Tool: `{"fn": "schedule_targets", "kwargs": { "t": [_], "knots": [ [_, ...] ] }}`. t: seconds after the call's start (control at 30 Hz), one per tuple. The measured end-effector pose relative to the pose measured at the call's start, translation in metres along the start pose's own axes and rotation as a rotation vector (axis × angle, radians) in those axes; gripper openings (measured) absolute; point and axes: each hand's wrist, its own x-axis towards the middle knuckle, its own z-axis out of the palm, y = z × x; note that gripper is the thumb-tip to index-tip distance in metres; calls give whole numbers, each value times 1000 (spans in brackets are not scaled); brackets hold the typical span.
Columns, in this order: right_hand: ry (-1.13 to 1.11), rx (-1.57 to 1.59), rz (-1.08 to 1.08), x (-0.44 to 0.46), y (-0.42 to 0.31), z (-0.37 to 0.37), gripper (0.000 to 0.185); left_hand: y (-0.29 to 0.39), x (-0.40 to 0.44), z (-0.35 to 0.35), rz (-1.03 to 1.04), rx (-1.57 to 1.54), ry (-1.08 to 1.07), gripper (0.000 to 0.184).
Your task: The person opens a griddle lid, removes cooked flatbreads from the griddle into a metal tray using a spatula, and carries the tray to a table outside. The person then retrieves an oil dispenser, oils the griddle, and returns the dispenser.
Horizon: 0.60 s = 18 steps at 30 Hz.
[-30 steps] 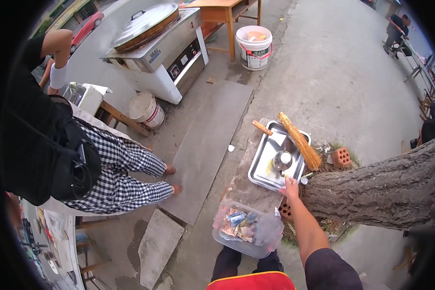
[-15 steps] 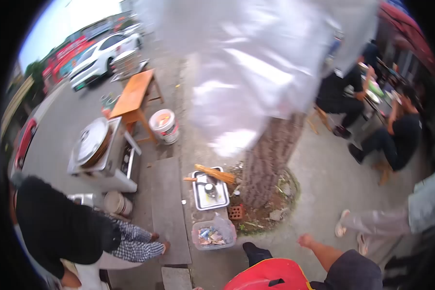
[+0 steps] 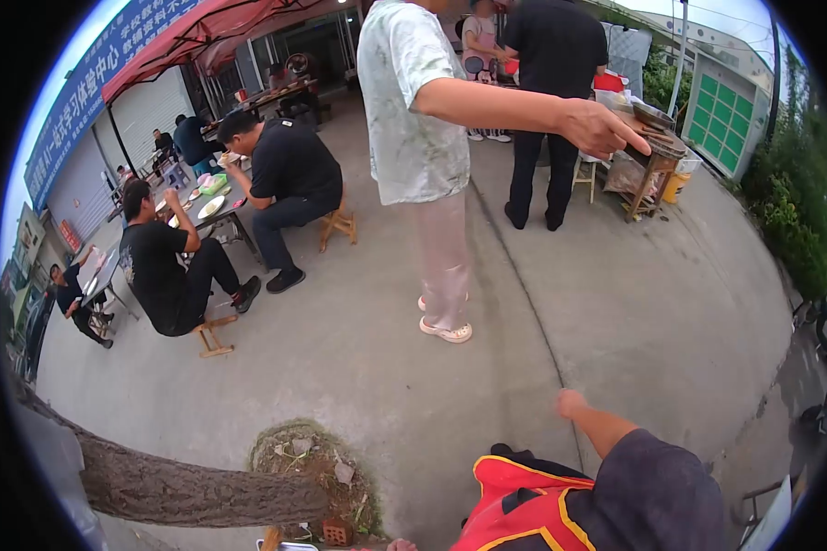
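Observation:
My right hand hangs out ahead of my body, small in view, its fingers curled in and nothing showing in them. Beneath it lies the bare concrete pavement. Only a sliver of my left hand appears at the bottom edge, with its fingers cut off. Close to it are a holed brick and the rim of a metal tray. A red apron with yellow trim covers my front.
A person in a pale shirt stands ahead, arm pointing right. Seated people eat at a folding table on the left. A tree trunk crosses the lower left. Behind stand a person in black and a wooden stand.
My view has swung right, away from the street, stove and plastic sheet, toward the diners and the standing person. My right arm stays extended at the lower right.

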Motion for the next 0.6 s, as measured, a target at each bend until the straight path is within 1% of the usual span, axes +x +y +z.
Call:
{"fn": "schedule_targets", "kwargs": {
  "t": [0.03, 0.1, 0.13, 0.17, 0.2, 0.23, 0.3, 0.33, 0.37, 0.4, 0.47, 0.53, 0.57, 0.6],
  "knots": [
    [59, -12, 102, 19, 42, 3, 33, 18, 8, 18, 11, 10, -20, 23],
    [127, 152, 285, 39, 123, 9, 34, 52, 25, 49, 29, 17, -47, 23],
    [298, 120, 92, 44, 174, 38, 33, 69, 33, 62, 34, 11, -51, 24],
    [467, 87, -102, 53, 207, 57, 33, 86, 38, 75, 37, 12, -52, 24],
    [355, 213, 104, 35, 202, 35, 30, 101, 43, 86, 46, 24, -57, 25],
    [243, 340, 309, 5, 178, -11, 28, 118, 49, 100, 58, 36, -69, 25],
    [76, -13, 352, 43, 234, 50, 21, 159, 59, 123, 108, 122, -98, 25],
    [46, 111, 458, 42, 234, 43, 20, 175, 63, 132, 127, 169, -116, 26],
    [16, 236, 563, 38, 233, 38, 22, 193, 69, 140, 127, 127, -125, 26],
    [-44, 267, 562, 42, 233, 30, 23, 212, 78, 148, 126, 85, -134, 26],
    [-173, 312, 548, 43, 218, -14, 30, 247, 88, 160, 108, -7, -139, 27],
    [-127, 406, 638, 45, 195, -46, 28, 282, 96, 165, 77, -107, -134, 29],
    [-104, 453, 683, 52, 185, -53, 27, 303, 103, 163, 83, -84, -122, 29],
    [-47, 303, 546, 68, 185, -37, 23, 335, 107, 160, 89, -61, -110, 29]
  ]
}}
